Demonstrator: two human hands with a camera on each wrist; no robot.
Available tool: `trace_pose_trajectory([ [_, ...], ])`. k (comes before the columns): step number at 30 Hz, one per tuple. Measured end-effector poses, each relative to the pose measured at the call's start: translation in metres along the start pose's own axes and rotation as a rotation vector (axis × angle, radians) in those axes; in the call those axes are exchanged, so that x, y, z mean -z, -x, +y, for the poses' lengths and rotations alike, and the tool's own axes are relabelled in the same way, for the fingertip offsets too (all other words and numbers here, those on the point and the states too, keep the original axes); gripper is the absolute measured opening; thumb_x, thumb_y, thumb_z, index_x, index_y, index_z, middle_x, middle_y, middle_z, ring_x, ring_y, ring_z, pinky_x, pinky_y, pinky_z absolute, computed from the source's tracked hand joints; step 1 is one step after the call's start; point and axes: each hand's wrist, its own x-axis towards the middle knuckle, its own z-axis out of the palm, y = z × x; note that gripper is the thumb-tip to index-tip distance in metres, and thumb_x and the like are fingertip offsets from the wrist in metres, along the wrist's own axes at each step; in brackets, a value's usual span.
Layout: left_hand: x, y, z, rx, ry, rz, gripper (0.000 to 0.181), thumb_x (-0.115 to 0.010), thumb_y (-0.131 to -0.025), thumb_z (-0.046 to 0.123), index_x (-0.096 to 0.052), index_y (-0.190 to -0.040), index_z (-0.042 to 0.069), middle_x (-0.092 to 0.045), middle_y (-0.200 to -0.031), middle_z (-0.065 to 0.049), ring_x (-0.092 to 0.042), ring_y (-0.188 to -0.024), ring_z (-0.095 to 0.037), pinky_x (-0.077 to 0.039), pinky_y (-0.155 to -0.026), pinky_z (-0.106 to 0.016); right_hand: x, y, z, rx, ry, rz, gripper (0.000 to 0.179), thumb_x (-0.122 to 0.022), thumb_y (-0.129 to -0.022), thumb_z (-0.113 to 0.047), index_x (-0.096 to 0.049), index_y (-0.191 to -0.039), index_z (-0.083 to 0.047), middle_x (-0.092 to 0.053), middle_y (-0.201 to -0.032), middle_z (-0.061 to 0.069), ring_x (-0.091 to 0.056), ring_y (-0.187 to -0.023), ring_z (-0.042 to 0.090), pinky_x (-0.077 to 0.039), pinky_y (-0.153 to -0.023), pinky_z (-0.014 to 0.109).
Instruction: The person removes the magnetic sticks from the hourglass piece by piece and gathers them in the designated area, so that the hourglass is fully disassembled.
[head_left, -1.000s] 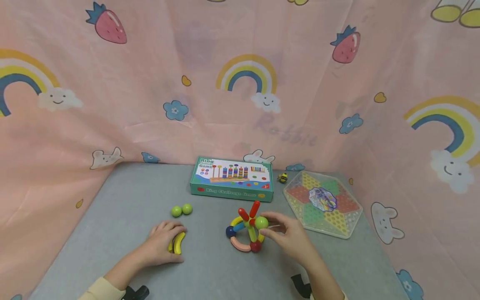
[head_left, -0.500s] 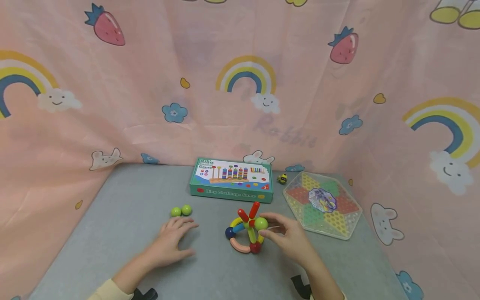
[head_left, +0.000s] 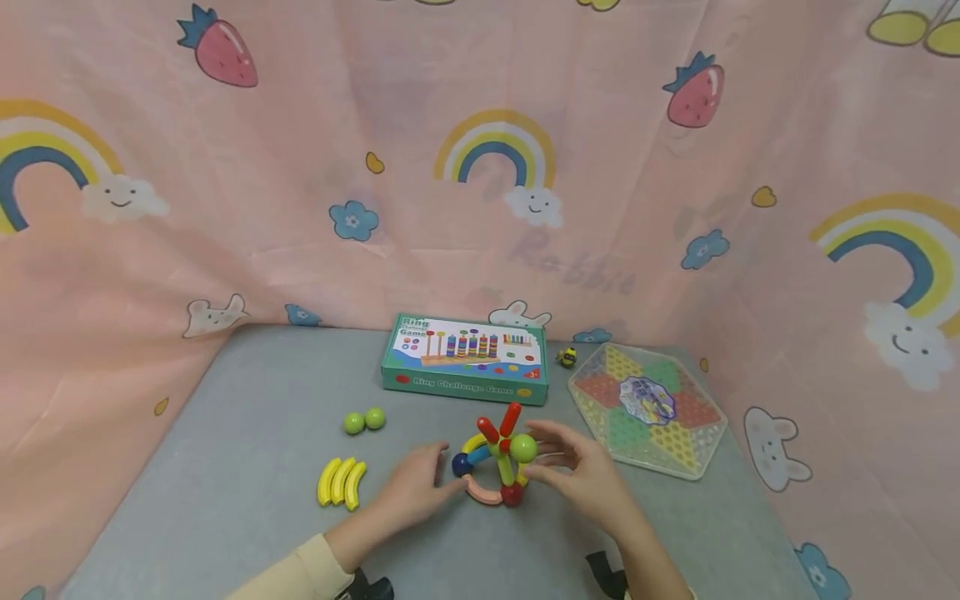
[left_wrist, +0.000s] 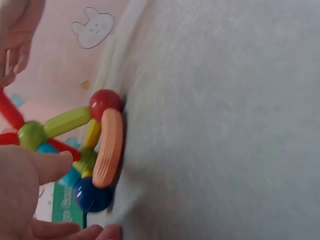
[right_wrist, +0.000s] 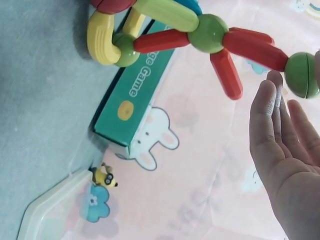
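A magnetic ball-and-stick model point(head_left: 504, 467) stands mid-table. Its base ring joins a dark blue ball point(left_wrist: 93, 194), a red ball point(left_wrist: 105, 104), a salmon curved rod point(left_wrist: 108, 147) and yellow curved rods. Red rods point(right_wrist: 260, 49) stick out above, one tipped with a green ball point(right_wrist: 301, 75). My left hand point(head_left: 416, 487) is beside the blue ball, thumb and fingers spread around that side. At the right, my right hand point(head_left: 573, 467) has its fingers extended, fingertips and thumb close about the green ball. Three yellow curved rods point(head_left: 342, 482) lie left of my left hand.
Two loose green balls point(head_left: 363, 421) lie behind the yellow rods. A green ring game box point(head_left: 465, 358) stands at the back, with a small bee figure point(head_left: 567, 357) near its right end. A hexagonal Chinese checkers case point(head_left: 648, 410) lies at the right.
My left hand has let go of the yellow curved rods, leaving them in a row, and has moved right to the model. My right hand stays near the green ball, its grasp slightly wider.
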Motion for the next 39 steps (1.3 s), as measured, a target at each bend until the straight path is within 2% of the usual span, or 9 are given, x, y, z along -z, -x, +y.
trace_pose_trajectory([
  [5,-0.019,-0.011,0.008,-0.003,-0.036,0.041,0.06,-0.078,-0.086,0.039,-0.062,-0.127,-0.002,-0.065,-0.117,-0.015,-0.063,-0.106,-0.028,-0.055,-0.089,-0.048,0.006,0.001,0.005,0.013,0.021,0.011,0.048,-0.078,-0.086,-0.006,-0.065,-0.131,-0.017,-0.07,-0.122,0.004,-0.068,-0.107,0.021,-0.058,-0.089,0.032],
  [11,-0.033,-0.019,0.013,-0.027,-0.095,0.113,0.055,-0.08,-0.087,0.03,-0.061,-0.128,-0.002,-0.064,-0.116,-0.014,-0.061,-0.104,-0.026,-0.055,-0.089,-0.045,0.009,-0.013,0.022,-0.033,0.087,0.049,0.036,-0.071,-0.094,-0.01,-0.066,-0.129,-0.016,-0.071,-0.12,0.005,-0.068,-0.108,0.022,-0.058,-0.09,0.04],
  [16,-0.033,-0.031,0.009,-0.096,-0.048,0.08,0.05,-0.076,-0.09,0.023,-0.059,-0.132,0.0,-0.061,-0.122,-0.015,-0.06,-0.113,-0.03,-0.052,-0.096,-0.048,0.007,-0.035,0.049,-0.076,0.166,0.049,0.035,-0.07,-0.095,-0.01,-0.067,-0.13,-0.016,-0.07,-0.122,0.004,-0.066,-0.111,0.024,-0.056,-0.093,0.046],
  [20,-0.028,-0.038,0.006,-0.139,0.019,0.033,0.051,-0.071,-0.094,0.019,-0.054,-0.14,0.003,-0.059,-0.131,-0.016,-0.058,-0.121,-0.031,-0.05,-0.102,-0.049,0.002,-0.054,0.073,-0.053,0.21,-0.04,0.037,-0.07,-0.093,-0.005,-0.067,-0.129,-0.013,-0.068,-0.127,0.007,-0.065,-0.114,0.029,-0.053,-0.098,0.052],
  [22,-0.025,-0.036,0.007,-0.155,0.027,0.047,0.051,-0.07,-0.094,0.016,-0.054,-0.141,0.006,-0.058,-0.133,-0.014,-0.058,-0.12,-0.028,-0.051,-0.1,-0.047,0.0,-0.061,0.083,-0.039,0.217,-0.107,0.037,-0.069,-0.093,-0.003,-0.068,-0.128,-0.014,-0.068,-0.128,0.007,-0.064,-0.117,0.031,-0.051,-0.1,0.055],
  [27,-0.013,-0.024,0.027,-0.261,0.06,0.177,0.05,-0.07,-0.091,0.004,-0.055,-0.138,0.008,-0.061,-0.127,-0.009,-0.061,-0.107,-0.02,-0.055,-0.089,-0.037,-0.002,-0.065,0.093,-0.013,0.242,-0.197,0.028,-0.067,-0.094,-0.005,-0.072,-0.12,-0.015,-0.071,-0.121,0.005,-0.063,-0.118,0.031,-0.049,-0.101,0.058],
  [33,0.013,-0.012,0.06,-0.384,0.179,0.3,0.05,-0.067,-0.087,-0.003,-0.056,-0.135,0.008,-0.063,-0.117,-0.003,-0.061,-0.096,-0.015,-0.056,-0.082,-0.032,-0.007,-0.07,0.086,0.005,0.42,-0.204,0.021,-0.071,-0.09,-0.006,-0.073,-0.111,-0.012,-0.07,-0.106,0.001,-0.063,-0.099,0.021,-0.053,-0.094,0.05],
  [36,0.024,-0.005,0.071,-0.402,0.216,0.249,0.054,-0.065,-0.084,-0.003,-0.057,-0.136,0.01,-0.061,-0.121,-0.001,-0.061,-0.096,-0.014,-0.057,-0.08,-0.029,-0.009,-0.071,0.082,-0.009,0.464,-0.204,0.022,-0.072,-0.089,-0.005,-0.074,-0.11,-0.01,-0.07,-0.103,0.001,-0.06,-0.092,0.018,-0.054,-0.091,0.048],
  [39,0.03,-0.001,0.078,-0.435,0.215,0.115,0.062,-0.064,-0.081,-0.001,-0.055,-0.14,0.014,-0.055,-0.132,0.0,-0.06,-0.1,-0.016,-0.057,-0.076,-0.026,-0.01,-0.07,0.081,-0.04,0.491,-0.186,0.021,-0.074,-0.09,-0.009,-0.074,-0.11,-0.009,-0.072,-0.1,0.002,-0.062,-0.089,0.018,-0.056,-0.088,0.046],
])
